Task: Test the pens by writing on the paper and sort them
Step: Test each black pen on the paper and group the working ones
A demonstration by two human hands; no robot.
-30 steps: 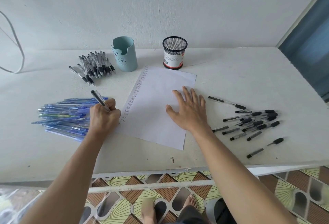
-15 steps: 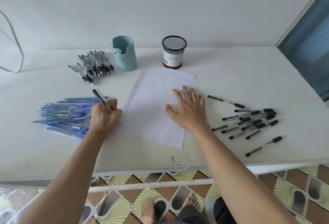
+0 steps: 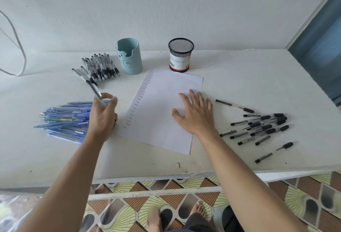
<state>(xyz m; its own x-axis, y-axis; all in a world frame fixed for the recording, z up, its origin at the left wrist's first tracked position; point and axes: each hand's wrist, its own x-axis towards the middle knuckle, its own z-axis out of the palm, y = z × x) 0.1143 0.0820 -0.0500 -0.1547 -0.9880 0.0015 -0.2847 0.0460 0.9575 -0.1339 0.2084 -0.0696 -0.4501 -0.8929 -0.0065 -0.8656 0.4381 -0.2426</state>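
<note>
A white sheet of paper (image 3: 162, 113) lies in the middle of the table, with a column of small written words down its left edge. My right hand (image 3: 195, 113) presses flat on the sheet, fingers spread. My left hand (image 3: 103, 115) is just left of the paper's lower left corner and grips a black-and-clear pen (image 3: 96, 93), which tilts up and away. A pile of blue pens (image 3: 64, 121) lies left of that hand. Black-grip pens (image 3: 99, 69) are heaped at the back left. More black pens (image 3: 262, 126) are scattered at the right.
A light blue pen holder (image 3: 131, 56) and a black mesh cup (image 3: 180, 55) stand behind the paper near the wall. A grey cable (image 3: 20, 47) hangs at the far left. The table's front edge (image 3: 166, 174) runs just below my forearms, above tiled floor.
My left hand has lifted off the paper's edge and loosened, and the pen in it has swung up and to the left. My right hand has stayed flat on the sheet.
</note>
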